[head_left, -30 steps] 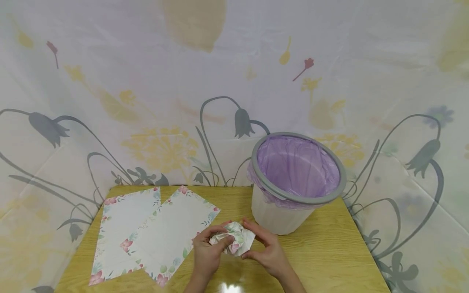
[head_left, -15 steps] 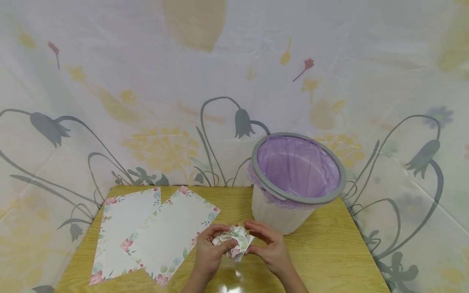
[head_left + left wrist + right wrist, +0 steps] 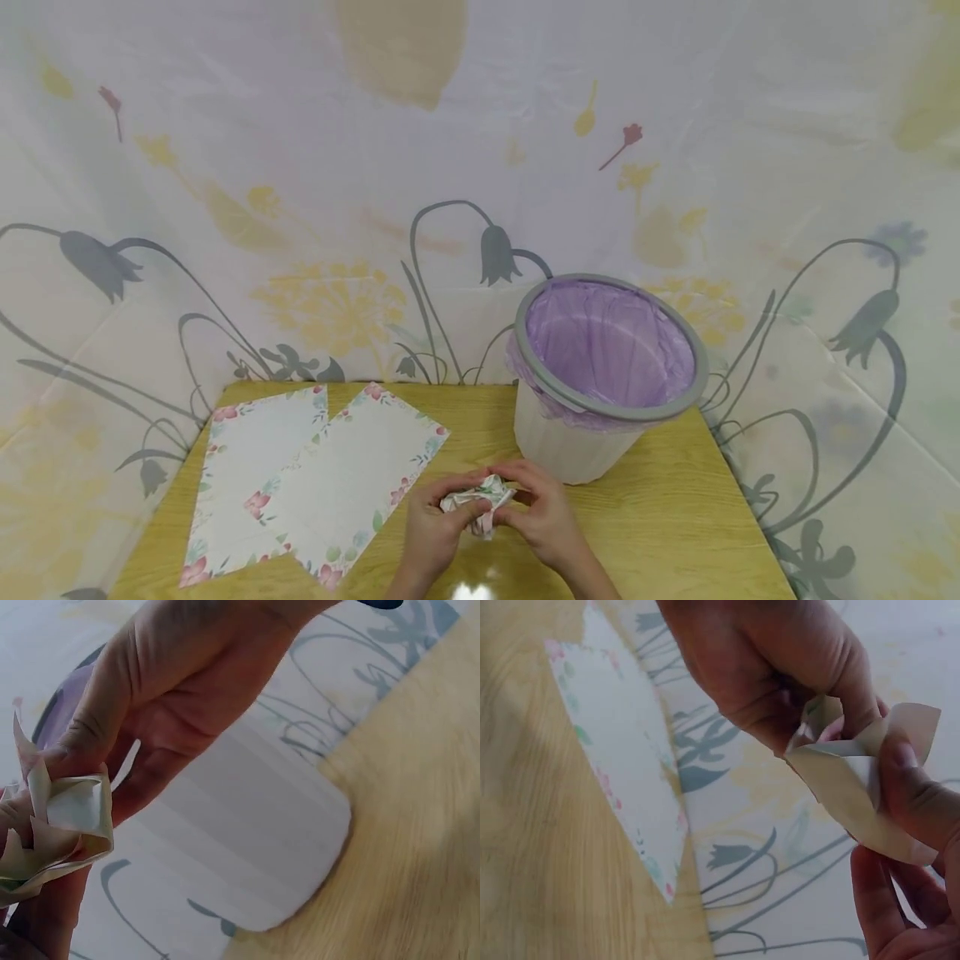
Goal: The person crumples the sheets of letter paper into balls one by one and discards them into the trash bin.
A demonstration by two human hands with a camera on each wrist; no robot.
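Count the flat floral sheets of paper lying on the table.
2. One flat sheet lies at the table's left; the other flat sheet overlaps its right edge, beside the left hand. The crumpled paper in both hands is not counted.

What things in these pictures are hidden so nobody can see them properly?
- Crumpled paper: head view, mostly covered by the left hand and right hand.
- Bin bottom: head view, purple liner and rim hide it.
- Far sheet: head view, near sheet overlaps one edge.
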